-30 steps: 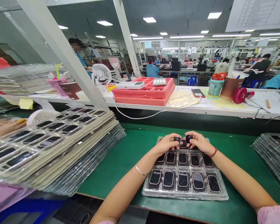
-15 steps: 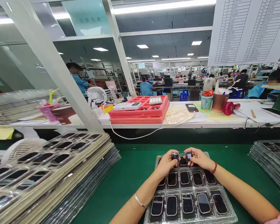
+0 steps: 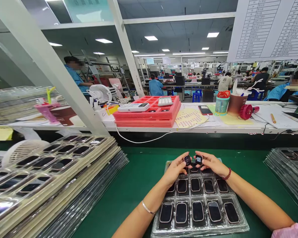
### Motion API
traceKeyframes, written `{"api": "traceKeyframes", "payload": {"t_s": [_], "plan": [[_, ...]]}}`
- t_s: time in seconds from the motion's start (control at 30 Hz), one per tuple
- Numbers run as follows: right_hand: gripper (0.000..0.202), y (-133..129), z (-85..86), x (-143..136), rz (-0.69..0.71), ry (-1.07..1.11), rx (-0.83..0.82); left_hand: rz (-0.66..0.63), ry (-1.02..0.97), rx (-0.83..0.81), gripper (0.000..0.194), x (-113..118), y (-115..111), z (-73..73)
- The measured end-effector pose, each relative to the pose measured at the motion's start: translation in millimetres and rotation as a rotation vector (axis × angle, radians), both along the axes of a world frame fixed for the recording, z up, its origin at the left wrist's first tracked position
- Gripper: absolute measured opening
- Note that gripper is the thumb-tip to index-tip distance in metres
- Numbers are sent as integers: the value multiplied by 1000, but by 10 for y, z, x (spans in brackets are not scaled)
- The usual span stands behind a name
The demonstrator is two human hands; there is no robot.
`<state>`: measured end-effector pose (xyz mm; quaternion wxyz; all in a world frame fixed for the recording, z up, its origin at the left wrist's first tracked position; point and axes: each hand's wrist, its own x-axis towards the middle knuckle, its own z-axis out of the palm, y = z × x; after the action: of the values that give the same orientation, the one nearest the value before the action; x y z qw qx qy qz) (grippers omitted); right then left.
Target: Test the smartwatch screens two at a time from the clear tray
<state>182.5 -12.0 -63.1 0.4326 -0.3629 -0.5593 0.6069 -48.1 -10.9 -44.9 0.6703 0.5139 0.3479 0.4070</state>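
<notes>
Over the far row of a clear plastic tray (image 3: 178, 229), both hands are raised close together, each closed around a small device. My left hand (image 3: 175, 169) grips a smartwatch body (image 3: 187, 160) without a strap, dark with a thin metallic rim. Between the fingers of my right hand (image 3: 212, 164) is a second smartwatch body (image 3: 199, 160), showing a white label with a square code. Below them the tray's compartments hold several more watch bodies (image 3: 197, 211), dark screens up. Part of the far row is hidden behind my hands.
Stacked trays of watch bodies (image 3: 42, 162) rise on the left, with a white fan (image 3: 24, 150) beside them. More clear trays (image 3: 288, 172) are stacked at right. A shelf ahead carries red foam trays (image 3: 146, 115), a phone (image 3: 205, 110) and cups (image 3: 222, 104). Co-workers sit beyond.
The left watch body has turned in my fingers and now sits tilted. The right one still shows its label. The whole view has shifted slightly.
</notes>
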Motion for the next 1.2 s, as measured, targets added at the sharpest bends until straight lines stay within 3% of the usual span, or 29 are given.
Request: {"api": "traceKeyframes", "payload": {"t_s": [0.13,0.27,0.57,0.9,1.2], "plan": [[66,21,-7,34,46,33,-22,-33,34,16,73,-20,-1,4],[55,16,-14,43,63,26,1,-77,63,64,79,-28,18,-24],[57,-26,46,50,127,-122,39,-129,46,50,69,-9,32,-53],[55,-52,-3,81,109,-229,73,-142,8,48,68,9,38,-122],[60,-71,137,87,81,-276,67,-147,-18,64,65,44,74,-146]]}}
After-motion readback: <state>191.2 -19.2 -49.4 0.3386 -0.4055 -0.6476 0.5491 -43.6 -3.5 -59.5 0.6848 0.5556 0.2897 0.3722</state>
